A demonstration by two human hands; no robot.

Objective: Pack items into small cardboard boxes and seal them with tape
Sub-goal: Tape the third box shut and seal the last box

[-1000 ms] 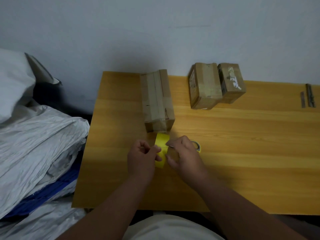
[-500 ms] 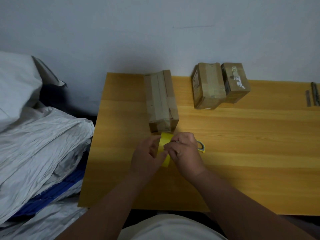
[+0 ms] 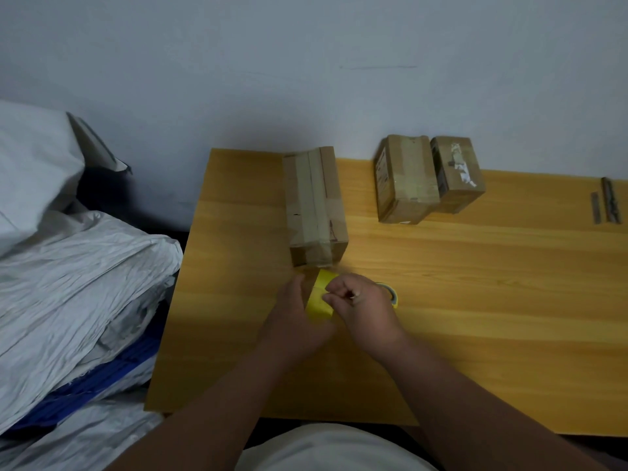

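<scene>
The left hand (image 3: 295,317) has closed in on the yellow tape roll (image 3: 319,297) and grips it just before the long box (image 3: 314,205) on the bench (image 3: 475,300), while the right hand (image 3: 360,302) now pinches its edge, so probably the loose end is being found.

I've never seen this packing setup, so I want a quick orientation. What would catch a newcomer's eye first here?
The bright yellow tape roll stands out at the near middle of the wooden table, held between the left hand and the right hand, whose fingers pinch at its surface. Just behind it lies a long taped cardboard box, with two smaller taped boxes side by side against the wall further right.
</scene>
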